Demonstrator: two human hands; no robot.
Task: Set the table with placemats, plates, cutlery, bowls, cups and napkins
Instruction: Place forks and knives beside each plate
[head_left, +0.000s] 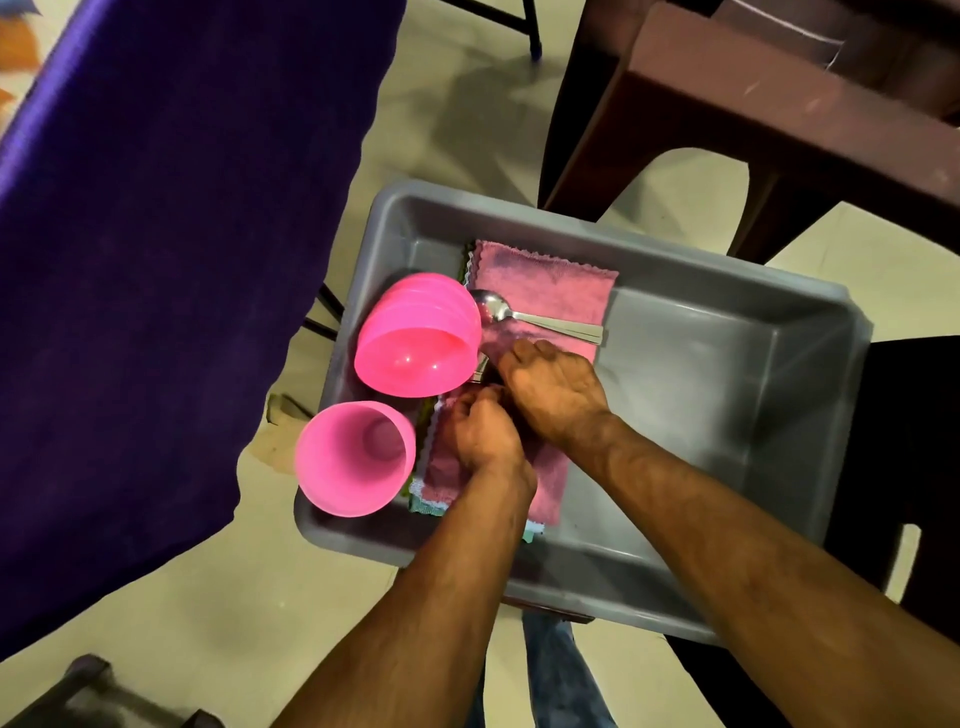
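Both grips, left hand and right hand, curl onto cutlery on the pink napkin, apparently gathering it; held item hidden.

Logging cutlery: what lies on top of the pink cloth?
Steel spoons lie across the pink cloth, and both hands rest on it. More metal shows by the right hand; hands hide what kind.
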